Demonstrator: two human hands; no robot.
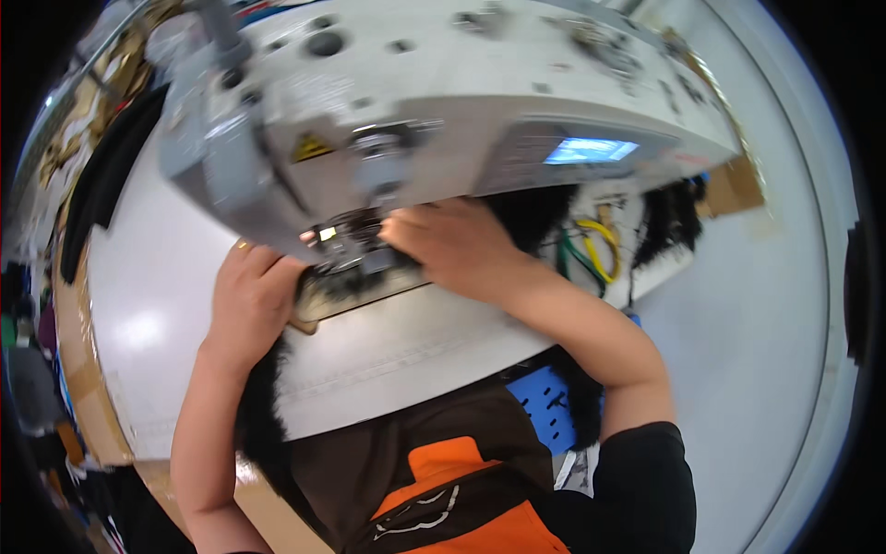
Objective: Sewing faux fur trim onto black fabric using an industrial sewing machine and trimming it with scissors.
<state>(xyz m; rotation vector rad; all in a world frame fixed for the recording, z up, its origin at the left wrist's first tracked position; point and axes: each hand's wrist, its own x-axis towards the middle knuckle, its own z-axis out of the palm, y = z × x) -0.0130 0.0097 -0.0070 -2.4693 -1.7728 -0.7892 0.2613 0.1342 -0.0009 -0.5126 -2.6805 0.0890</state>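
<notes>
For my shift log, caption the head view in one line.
Left hand and right hand flank the needle area of a white sewing machine, black fur beside the left forearm.

- A short black sleeve [646, 480] was worn.
- A dark brown apron [346, 462] was worn, decorated with orange patches [447, 462] and marked with a white outline [452, 499].

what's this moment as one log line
left grip: left of needle area; right grip: right of it; sewing machine: screen lit; black fur: over table edge
</notes>
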